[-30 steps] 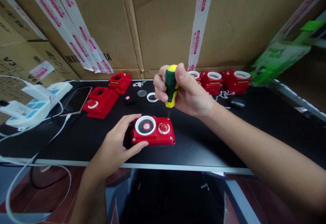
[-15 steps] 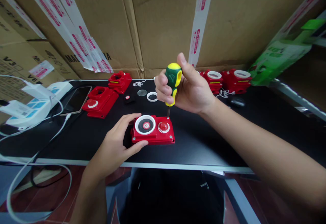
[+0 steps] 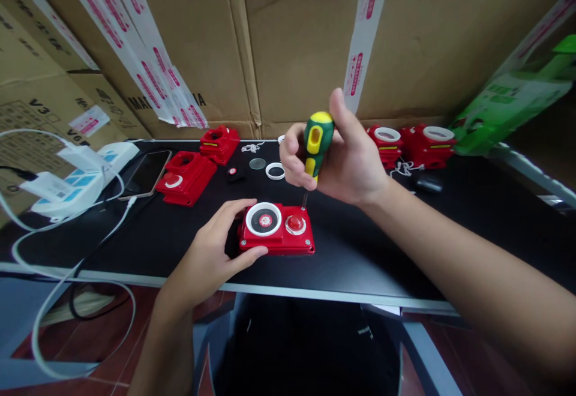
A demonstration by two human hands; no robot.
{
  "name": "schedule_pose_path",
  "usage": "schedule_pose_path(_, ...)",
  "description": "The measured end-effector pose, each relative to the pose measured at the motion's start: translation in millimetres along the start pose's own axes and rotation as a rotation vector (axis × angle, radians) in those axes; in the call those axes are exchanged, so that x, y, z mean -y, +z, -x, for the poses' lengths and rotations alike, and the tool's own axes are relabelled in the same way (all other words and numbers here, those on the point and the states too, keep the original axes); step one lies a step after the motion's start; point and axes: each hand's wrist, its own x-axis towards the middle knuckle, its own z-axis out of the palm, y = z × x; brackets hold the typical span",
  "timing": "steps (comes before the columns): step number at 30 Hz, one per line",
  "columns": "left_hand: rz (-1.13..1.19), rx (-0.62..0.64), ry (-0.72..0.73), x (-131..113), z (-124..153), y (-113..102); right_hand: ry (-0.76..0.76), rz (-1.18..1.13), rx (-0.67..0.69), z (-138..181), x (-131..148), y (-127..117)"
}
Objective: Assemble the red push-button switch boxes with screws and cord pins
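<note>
A red alarm box (image 3: 278, 234) with a white-ringed dial and a red button lies on the black table (image 3: 135, 240). My left hand (image 3: 215, 258) grips its left end, thumb at the front and fingers over the back. My right hand (image 3: 337, 156) is closed round a green and yellow screwdriver (image 3: 315, 144). The screwdriver stands nearly upright, its tip on the box's back right corner.
More red boxes lie at the back left (image 3: 186, 177) and back right (image 3: 427, 144). A white ring (image 3: 274, 171), a clear disc (image 3: 257, 164), a phone (image 3: 146, 174) and a white power strip (image 3: 85, 180) with cables are on the table. Cardboard cartons (image 3: 292, 42) wall the back.
My right hand has turned the screwdriver handle, its thumb lifting higher. The view has shifted slightly right and down; the box stays held in place.
</note>
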Motion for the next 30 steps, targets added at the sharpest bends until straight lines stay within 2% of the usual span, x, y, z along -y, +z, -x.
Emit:
schedule_pose_path(9,0.013,0.004,-0.009,1.1,-0.5,0.2,-0.017,-0.081,0.063,-2.8,-4.1,-7.7)
schedule_pose_path(14,-0.001,0.001,0.005,2.4,0.0,-0.2,-0.036,-0.033,-0.023,-1.0,-7.1,-6.7)
schedule_pose_path(23,0.009,0.009,0.015,-1.5,-1.0,-0.6,-0.202,0.048,-0.152,4.4,-9.7,-2.4)
schedule_pose_path(25,0.013,0.009,0.01,-1.7,-0.6,-0.8,-0.155,0.024,-0.1,3.3,-7.5,-5.8)
schedule_pose_path(30,0.017,0.022,-0.009,0.6,0.7,-0.7,-0.016,-0.067,0.177,2.1,3.1,-19.2)
